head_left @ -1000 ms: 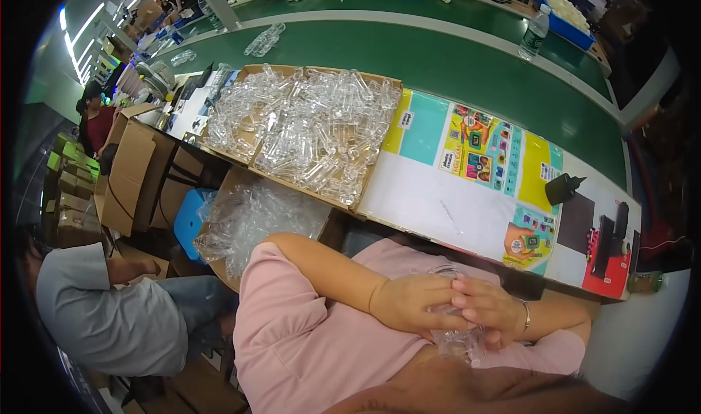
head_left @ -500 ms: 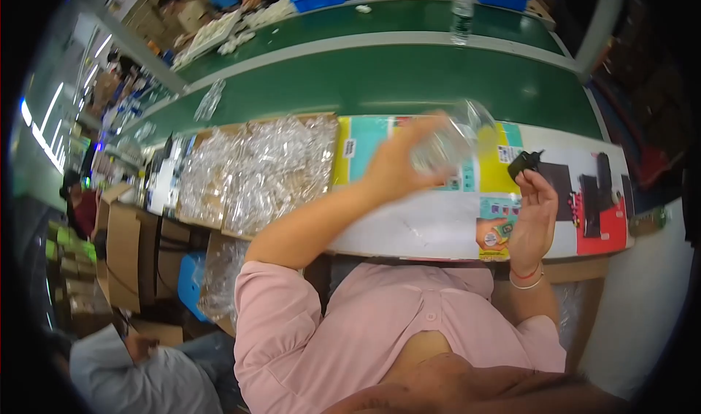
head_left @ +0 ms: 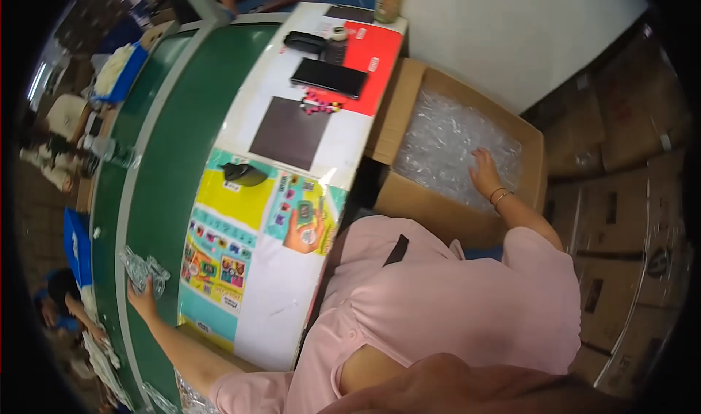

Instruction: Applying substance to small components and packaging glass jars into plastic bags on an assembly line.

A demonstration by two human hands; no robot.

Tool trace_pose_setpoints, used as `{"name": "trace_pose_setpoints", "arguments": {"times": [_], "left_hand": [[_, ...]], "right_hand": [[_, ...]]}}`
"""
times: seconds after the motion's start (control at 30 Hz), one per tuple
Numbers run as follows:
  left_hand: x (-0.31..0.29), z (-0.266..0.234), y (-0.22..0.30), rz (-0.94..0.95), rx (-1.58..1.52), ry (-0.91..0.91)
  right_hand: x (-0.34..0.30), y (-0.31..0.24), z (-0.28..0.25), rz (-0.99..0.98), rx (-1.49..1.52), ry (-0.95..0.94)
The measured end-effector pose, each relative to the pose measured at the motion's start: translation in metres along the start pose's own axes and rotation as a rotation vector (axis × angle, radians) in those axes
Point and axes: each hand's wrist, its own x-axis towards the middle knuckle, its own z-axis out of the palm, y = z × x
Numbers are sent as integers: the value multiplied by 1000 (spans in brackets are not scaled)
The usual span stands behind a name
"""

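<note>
My left hand point(head_left: 144, 303) is at the far left over the green table, thumb and fingers about the lower edge of a clear plastic shell point(head_left: 139, 264). The shell's lower part is blurred where my fingers meet it. My right hand point(head_left: 485, 174) reaches over an open cardboard box point(head_left: 409, 195) with its fingers apart and nothing in them. Crumpled clear plastic pieces point(head_left: 445, 140) fill that box, just under my fingers. A small black device point(head_left: 243, 173) with a pointed end lies on the printed colour sheet point(head_left: 234, 204).
On the bench lie a black phone point(head_left: 328, 77), a black pouch point(head_left: 304, 42), pink beads point(head_left: 319, 106), a roll of tape point(head_left: 339, 33) and a dark square point(head_left: 290, 133). Stacked cartons point(head_left: 610, 217) stand right. Beyond the green table point(head_left: 175, 129) are a bottle point(head_left: 113, 151) and blue trays point(head_left: 77, 246).
My view has swung right. The black device has left my right hand and lies on the sheet. That hand is over the box; my left hand has carried the shell to the green table.
</note>
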Motion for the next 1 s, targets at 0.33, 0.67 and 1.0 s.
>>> {"name": "trace_pose_setpoints", "arguments": {"times": [0.33, 0.67, 1.0], "left_hand": [[-74, 5, 90, 24, 439, 46], [-183, -8, 302, 450, -42, -122], [-258, 35, 478, 1072, -573, -549]], "right_hand": [[-38, 161, 30, 706, -424, -530], [-37, 200, 65, 501, -117, -457], [-29, 109, -83, 663, 625, -999]]}}
